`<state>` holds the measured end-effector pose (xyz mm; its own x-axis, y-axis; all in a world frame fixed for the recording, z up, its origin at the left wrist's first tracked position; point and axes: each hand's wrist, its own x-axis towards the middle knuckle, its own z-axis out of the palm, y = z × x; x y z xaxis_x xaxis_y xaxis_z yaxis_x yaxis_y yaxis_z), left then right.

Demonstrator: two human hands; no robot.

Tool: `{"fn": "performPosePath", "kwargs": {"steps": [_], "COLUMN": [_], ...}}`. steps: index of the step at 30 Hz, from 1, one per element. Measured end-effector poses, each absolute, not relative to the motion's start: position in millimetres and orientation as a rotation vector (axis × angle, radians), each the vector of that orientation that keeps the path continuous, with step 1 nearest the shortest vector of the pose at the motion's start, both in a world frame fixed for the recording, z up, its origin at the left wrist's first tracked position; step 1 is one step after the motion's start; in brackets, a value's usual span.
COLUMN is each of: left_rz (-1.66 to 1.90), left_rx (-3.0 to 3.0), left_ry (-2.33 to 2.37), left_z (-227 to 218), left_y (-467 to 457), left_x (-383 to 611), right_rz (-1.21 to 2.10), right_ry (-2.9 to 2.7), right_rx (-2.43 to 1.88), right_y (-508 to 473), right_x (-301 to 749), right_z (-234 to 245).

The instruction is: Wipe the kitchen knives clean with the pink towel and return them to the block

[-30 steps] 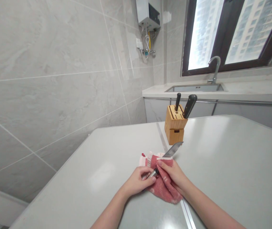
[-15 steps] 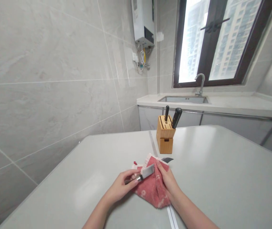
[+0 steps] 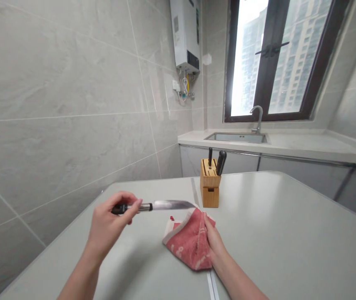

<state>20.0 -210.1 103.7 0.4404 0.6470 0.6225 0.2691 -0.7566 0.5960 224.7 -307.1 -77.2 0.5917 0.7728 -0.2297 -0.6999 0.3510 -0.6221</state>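
My left hand (image 3: 115,216) is closed round the black and silver handle of a kitchen knife (image 3: 171,204), held almost level above the table. The blade points right, and its tip reaches the top edge of a red towel (image 3: 188,246) with a pale border. Gripped in my right hand (image 3: 213,239), the towel hangs in folds; most of those fingers are hidden behind it. Beyond the towel stands a wooden knife block (image 3: 210,183), with two black-handled pieces in its top slots.
A pale table (image 3: 274,250) lies under my hands, with a seam running through its middle. Behind it are a counter with a sink (image 3: 237,138) and a faucet (image 3: 259,118). A tiled wall (image 3: 71,91) rises on the left, with a water heater (image 3: 185,37) mounted near the corner.
My left hand has drawn the knife left and up, so the blade is out of the towel's folds except near the tip. My right hand still grips the towel.
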Motion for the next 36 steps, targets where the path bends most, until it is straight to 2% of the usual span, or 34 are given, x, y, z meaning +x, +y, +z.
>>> {"fn": "performPosePath", "kwargs": {"steps": [3, 7, 11, 16, 24, 36], "left_rz": [1.609, 1.749, 1.640, 1.606, 1.429, 1.093], "left_rx": [2.252, 2.470, 2.846, 3.181, 3.330, 3.518], "left_ry": [0.814, 0.549, 0.243, 0.165, 0.053, 0.043], "left_z": [140, 180, 199, 204, 217, 209], "left_y": [-218, -226, -232, -240, -254, -262], "left_x": [28, 65, 120, 166, 178, 198], "right_rz": [1.009, 1.015, 1.016, 1.001, 0.986, 1.006], "right_ry": [-0.079, -0.057, -0.051, -0.065, -0.061, -0.081], "right_rx": [-0.704, -0.669, -0.651, -0.648, -0.591, -0.545], "right_y": [-310, -313, -315, -318, -322, -321], "right_x": [227, 228, 228, 229, 229, 228], "right_z": [-75, -74, -73, -69, -67, -68]}}
